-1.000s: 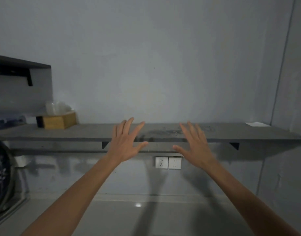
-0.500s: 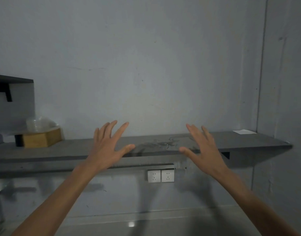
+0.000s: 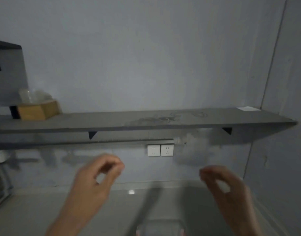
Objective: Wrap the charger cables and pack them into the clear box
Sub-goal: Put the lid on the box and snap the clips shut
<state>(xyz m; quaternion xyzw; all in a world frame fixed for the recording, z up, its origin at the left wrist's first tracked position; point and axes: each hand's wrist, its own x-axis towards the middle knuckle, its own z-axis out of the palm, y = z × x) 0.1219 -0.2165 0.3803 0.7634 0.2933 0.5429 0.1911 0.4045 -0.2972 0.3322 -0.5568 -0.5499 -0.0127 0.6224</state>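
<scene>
1. Left hand (image 3: pixel 93 183) and right hand (image 3: pixel 226 186): both are hanging in mid-air below the shelf (image 3: pixel 146 123), blurred; each hand's fingers are curling loosely toward the thumb, with a gap between, and are gripping nothing.
2. Box (image 3: pixel 160 227): a pale, see-through shape at the bottom edge, lying on the counter (image 3: pixel 35 206) between the two forearms, is probably the clear box; it is cut off by the frame, and its contents cannot be told.
3. Cables: no charger cable is showing anywhere in view, neither in a hand, nor on the counter, nor at the sockets (image 3: pixel 160 150).
4. Shelf contents: a wooden block (image 3: pixel 38 110) with clear plastic behind it is sitting at the left, and a white slip (image 3: pixel 247 108) at the far right; the faint marks mid-shelf look like stains rather than cord.
5. Progress, as a judgement: nothing is showing as wrapped or packed, so the task is appearing to be at its very start, with finding the cables, coiling them and boxing them all left to do.
</scene>
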